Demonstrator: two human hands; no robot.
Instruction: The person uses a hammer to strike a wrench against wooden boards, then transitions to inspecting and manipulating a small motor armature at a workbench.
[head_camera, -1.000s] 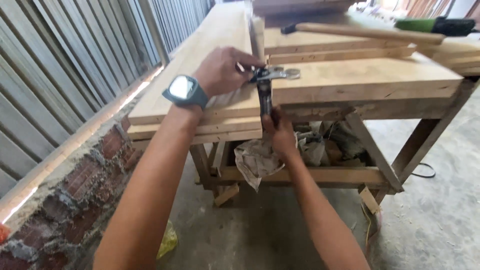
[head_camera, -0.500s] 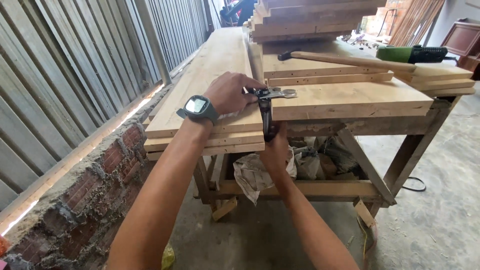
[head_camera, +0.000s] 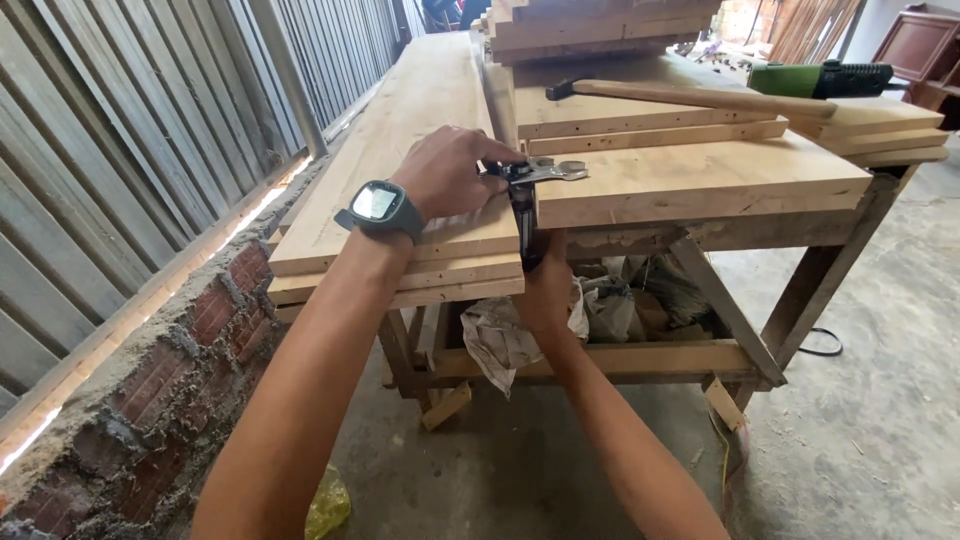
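A black metal clamp (head_camera: 524, 205) stands in the gap between two stacks of pale wooden boards, with a flat steel wrench (head_camera: 556, 170) lying at its top. My left hand (head_camera: 448, 170), with a dark watch on the wrist, rests on the long left board (head_camera: 410, 130) and grips the top of the clamp. My right hand (head_camera: 548, 285) reaches up from below the table edge and holds the clamp's lower end. The right board (head_camera: 700, 180) lies flush beside the clamp.
A wooden-handled hammer (head_camera: 690, 95) and a green power tool (head_camera: 820, 78) lie on stacked boards at the back right. Crumpled bags (head_camera: 540, 320) sit on the table's lower shelf. A brick ledge (head_camera: 170, 370) and corrugated metal wall run along the left. A cable lies on the concrete floor.
The view has tilted down and drawn closer. Both hands stay on the clamp; the right hand sits slightly lower under the table edge.
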